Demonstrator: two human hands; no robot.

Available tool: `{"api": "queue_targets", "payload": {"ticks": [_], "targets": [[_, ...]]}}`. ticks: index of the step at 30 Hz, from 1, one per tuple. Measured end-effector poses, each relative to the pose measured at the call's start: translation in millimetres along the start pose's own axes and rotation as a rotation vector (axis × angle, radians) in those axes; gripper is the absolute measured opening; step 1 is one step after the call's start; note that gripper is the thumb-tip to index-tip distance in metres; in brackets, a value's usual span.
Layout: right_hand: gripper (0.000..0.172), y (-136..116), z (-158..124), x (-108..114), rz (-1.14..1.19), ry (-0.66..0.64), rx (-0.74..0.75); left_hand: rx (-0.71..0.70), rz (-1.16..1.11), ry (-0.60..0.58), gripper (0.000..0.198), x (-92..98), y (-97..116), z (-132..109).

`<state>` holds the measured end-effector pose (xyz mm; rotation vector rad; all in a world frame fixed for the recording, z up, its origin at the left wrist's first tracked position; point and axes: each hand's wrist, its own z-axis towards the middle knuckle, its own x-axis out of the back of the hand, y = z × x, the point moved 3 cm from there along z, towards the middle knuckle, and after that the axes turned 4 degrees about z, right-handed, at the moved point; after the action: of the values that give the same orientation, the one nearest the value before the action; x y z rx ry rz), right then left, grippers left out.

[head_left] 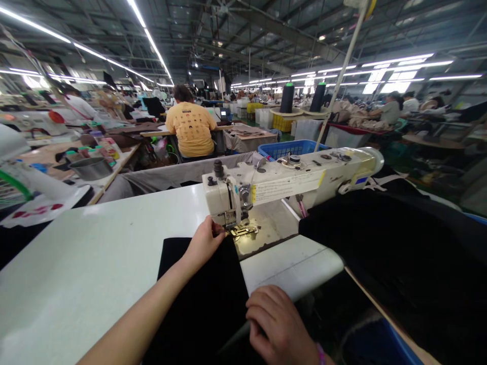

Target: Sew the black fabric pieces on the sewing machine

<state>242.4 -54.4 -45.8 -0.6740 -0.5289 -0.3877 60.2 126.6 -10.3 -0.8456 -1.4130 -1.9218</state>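
My left hand [203, 244] reaches forward to the sewing machine [289, 177], its thumb and fingers pinched together beside the needle and presser foot. They close on the upper right corner of a black fabric piece [200, 304], which lies flat on the table and runs down towards me. A shiny metal guide [243, 231] sits on the machine bed just right of those fingertips. Nearer to me, my right hand [276, 322] is curled by the fabric's right edge, at the table's front. What its fingers hold, if anything, is hidden.
A large black cloth heap [395, 253] lies right of the machine. The pale tabletop [95, 253] spreads to the left. Behind the machine stand a blue basket [289, 148] and dark thread cones [287, 99]. A person in a yellow shirt [190, 129] sits ahead, back turned.
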Motion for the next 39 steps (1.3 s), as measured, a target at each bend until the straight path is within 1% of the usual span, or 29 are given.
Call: {"api": "queue_targets", "payload": {"ticks": [2, 3, 4, 5, 6, 7, 8, 9, 11, 13, 16, 20, 25, 31, 33, 35, 37, 39], "targets": [[0.027, -1.0, 0.1, 0.2, 0.001, -0.019, -0.021, -0.026, 0.052, 0.073, 0.017, 7.6, 11.3, -20.9], [0.027, -1.6, 0.0, 0.3, 0.001, -0.026, -0.029, -0.058, 0.069, 0.069, 0.015, 10.2, 19.1, -36.5], [0.027, -2.2, -0.1, 0.4, 0.000, -0.033, -0.034, -0.113, 0.076, 0.023, 0.010, 11.1, 27.5, -54.9], [0.027, -2.8, -0.1, 0.6, -0.001, -0.041, -0.040, -0.185, 0.074, -0.053, 0.004, 10.4, 35.7, -75.4], [0.026, -3.3, -0.1, 0.9, -0.002, -0.046, -0.044, -0.307, 0.070, -0.190, 0.010, 7.2, 43.7, -97.2], [0.026, -3.7, 0.2, 1.4, -0.002, -0.050, -0.049, -0.421, 0.068, -0.277, 0.015, 4.8, 49.4, -118.0], [0.025, -3.9, 0.8, 1.8, -0.001, -0.059, -0.055, -0.520, 0.086, -0.288, 0.018, 3.9, 52.4, -135.7], [0.025, -3.7, 1.9, 2.0, 0.002, -0.072, -0.062, -0.604, 0.118, -0.268, 0.022, 3.4, 52.9, -149.2], [0.026, -1.4, 6.1, 2.0, 0.010, -0.103, -0.091, -0.703, 0.208, -0.166, 0.033, 3.6, 48.1, -161.5], [0.027, 3.2, 13.3, 1.0, 0.015, -0.133, -0.114, -0.741, 0.282, -0.106, 0.039, 3.8, 40.4, -157.4], [0.027, 13.2, 28.6, -1.5, -0.003, -0.149, -0.124, -0.752, 0.318, -0.080, 0.032, 4.7, 31.1, -136.0], [0.024, 28.2, 49.8, -5.7, -0.086, -0.161, -0.144, -0.746, 0.314, -0.097, 0.029, 4.8, 22.0, -107.5], [0.019, 45.4, 74.1, -14.3, -0.210, -0.226, -0.175, -0.711, 0.300, -0.112, 0.028, 5.8, 8.7, -78.9], [0.015, 64.0, 103.3, -25.3, -0.283, -0.257, -0.203, -0.650, 0.272, -0.174, 0.030, 10.4, -1.9, -41.9], [0.012, 63.7, 106.3, -27.1, -0.290, -0.252, -0.214, -0.613, 0.284, -0.199, 0.032, 10.9, -5.5, -32.8], [0.012, 58.6, 102.5, -28.8, -0.289, -0.242, -0.221, -0.573, 0.304, -0.210, 0.034, 10.8, -9.8, -27.4], [0.019, 51.3, 92.8, -31.0, -0.276, -0.220, -0.224, -0.530, 0.330, -0.197, 0.036, 10.1, -15.2, -24.7], [0.030, 45.1, 80.8, -33.6, -0.256, -0.184, -0.218, -0.463, 0.365, -0.162, 0.038, 8.3, -21.7, -22.4]]}}
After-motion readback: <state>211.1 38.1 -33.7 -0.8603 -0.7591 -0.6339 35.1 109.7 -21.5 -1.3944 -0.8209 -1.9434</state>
